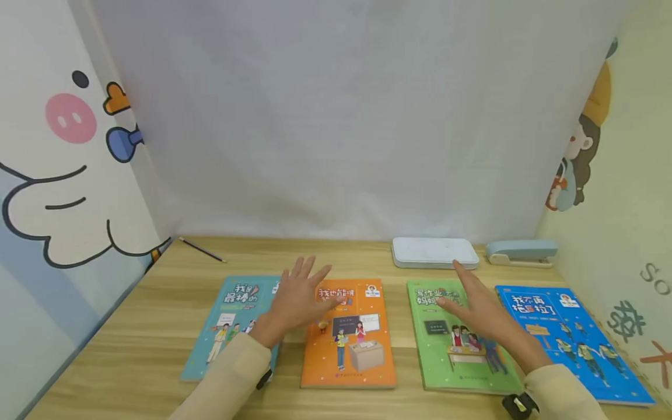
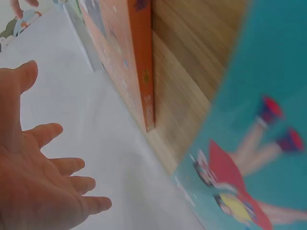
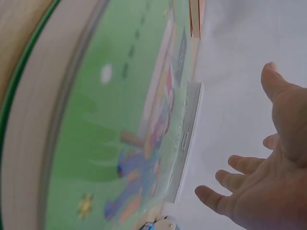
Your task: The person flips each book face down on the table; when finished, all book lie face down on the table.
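**Two Open Hands Over Four Thin Books**

Left hand (image 1: 296,300): flat and wide open, fingers spread, holding nothing. Floating in the lower middle of the head view, over the gap between the teal book (image 1: 231,324) and the orange book (image 1: 349,332). Cannot tell if touching either cover. Same open palm in the left wrist view (image 2: 43,187), with the orange book's edge (image 2: 144,72) up top and the teal cover (image 2: 259,143) at the right.

Right hand (image 1: 480,312): also open, fingers straight and apart, empty. Hanging over the green book (image 1: 457,338), right of the middle. Blue book (image 1: 572,341) just beside, in the lower right. In the right wrist view, open fingers (image 3: 230,175) at the lower right and the green cover (image 3: 120,134) filling the left.

Probably light, thin and a bit bendy, these books. Shiny covers, so likely slippery under flat fingers. Lying flat on the wooden desk (image 1: 131,350), so hard to lift from the top. Best place to grab, most likely: a long side edge, thumb on top and fingers slid under. Not breakable, but pages and corners could crease.

Farther back, upper right of the desk: a white flat box (image 1: 434,252) and a light blue stapler (image 1: 521,252). Upper left: a thin dark pencil (image 1: 202,249).
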`<state>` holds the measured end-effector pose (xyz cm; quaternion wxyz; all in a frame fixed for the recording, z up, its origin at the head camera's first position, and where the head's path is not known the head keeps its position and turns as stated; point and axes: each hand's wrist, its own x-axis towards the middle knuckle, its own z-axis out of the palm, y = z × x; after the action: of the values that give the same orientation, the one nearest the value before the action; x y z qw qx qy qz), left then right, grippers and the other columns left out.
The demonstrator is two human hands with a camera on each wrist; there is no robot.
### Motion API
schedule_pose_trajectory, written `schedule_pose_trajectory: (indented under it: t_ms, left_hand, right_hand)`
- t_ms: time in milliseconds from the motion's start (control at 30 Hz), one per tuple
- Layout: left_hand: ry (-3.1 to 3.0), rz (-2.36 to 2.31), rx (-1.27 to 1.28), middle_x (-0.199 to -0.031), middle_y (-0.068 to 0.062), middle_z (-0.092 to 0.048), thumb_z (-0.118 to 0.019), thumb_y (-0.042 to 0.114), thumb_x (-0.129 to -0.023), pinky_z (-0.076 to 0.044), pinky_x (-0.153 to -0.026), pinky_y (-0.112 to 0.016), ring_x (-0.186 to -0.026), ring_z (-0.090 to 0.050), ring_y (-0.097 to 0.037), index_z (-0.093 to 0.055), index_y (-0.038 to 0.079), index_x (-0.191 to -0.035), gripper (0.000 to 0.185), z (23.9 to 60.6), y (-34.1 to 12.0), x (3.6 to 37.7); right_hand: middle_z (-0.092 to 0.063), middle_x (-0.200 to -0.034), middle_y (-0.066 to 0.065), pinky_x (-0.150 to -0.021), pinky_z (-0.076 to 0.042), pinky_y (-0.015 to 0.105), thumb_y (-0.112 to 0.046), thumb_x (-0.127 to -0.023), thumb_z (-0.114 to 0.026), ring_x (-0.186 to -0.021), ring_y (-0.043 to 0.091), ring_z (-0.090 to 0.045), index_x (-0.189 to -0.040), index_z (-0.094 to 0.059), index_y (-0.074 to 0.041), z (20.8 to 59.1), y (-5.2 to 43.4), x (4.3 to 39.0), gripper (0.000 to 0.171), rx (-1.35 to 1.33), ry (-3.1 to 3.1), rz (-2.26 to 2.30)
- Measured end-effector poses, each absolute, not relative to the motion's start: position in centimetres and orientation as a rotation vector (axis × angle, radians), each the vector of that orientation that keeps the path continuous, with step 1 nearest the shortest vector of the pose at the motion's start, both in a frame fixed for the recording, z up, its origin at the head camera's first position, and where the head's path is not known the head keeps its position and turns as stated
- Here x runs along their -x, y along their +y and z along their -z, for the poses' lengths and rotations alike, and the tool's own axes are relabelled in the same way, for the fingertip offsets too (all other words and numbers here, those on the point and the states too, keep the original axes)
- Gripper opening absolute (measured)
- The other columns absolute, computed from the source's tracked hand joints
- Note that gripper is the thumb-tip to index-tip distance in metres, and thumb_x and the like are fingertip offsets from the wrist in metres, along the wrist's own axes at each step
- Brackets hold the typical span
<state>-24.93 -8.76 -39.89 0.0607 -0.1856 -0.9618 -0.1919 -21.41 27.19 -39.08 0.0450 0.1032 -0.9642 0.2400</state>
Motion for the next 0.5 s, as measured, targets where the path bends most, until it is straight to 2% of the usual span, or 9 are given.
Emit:
schedule_pose_trajectory:
  t_ms: [167,333,500]
  left_hand:
    - [-2.921,0.621,0.677,-0.163,-0.019,-0.028,-0.066,0.055,-0.09,-0.018,-0.12,-0.065,-0.152,-0.019,-0.044,-0.046,0.019,-0.151,0.073,39.8,-6.7,25.3]
    - [-2.907,0.685,0.821,-0.163,-0.018,-0.029,-0.067,0.055,-0.09,-0.019,-0.121,-0.064,-0.152,-0.021,-0.043,-0.045,0.018,-0.151,0.074,39.4,-4.2,25.7]
    - [-2.873,0.73,0.933,-0.161,-0.015,-0.034,-0.066,0.054,-0.091,-0.027,-0.119,-0.061,-0.15,-0.027,-0.041,-0.048,0.018,-0.15,0.071,39.4,-1.2,25.8]
  right_hand:
    - [-0.02,-0.159,0.035,-0.105,-0.028,0.077,-0.044,-0.094,-0.067,-0.141,0.06,-0.024,-0.16,-0.006,-0.004,39.3,28.3,20.9,0.099,-0.299,-2.932,-0.825]
    - [-0.028,-0.154,0.038,-0.098,-0.038,0.076,-0.038,-0.093,-0.07,-0.135,0.061,-0.034,-0.16,-0.003,-0.004,39.4,30.0,20.8,0.101,-0.272,-2.911,-0.845]
    - [-0.032,-0.15,0.04,-0.092,-0.045,0.073,-0.037,-0.09,-0.074,-0.132,0.06,-0.04,-0.16,-0.004,-0.005,39.6,31.9,20.8,0.104,-0.183,-2.918,-0.902]
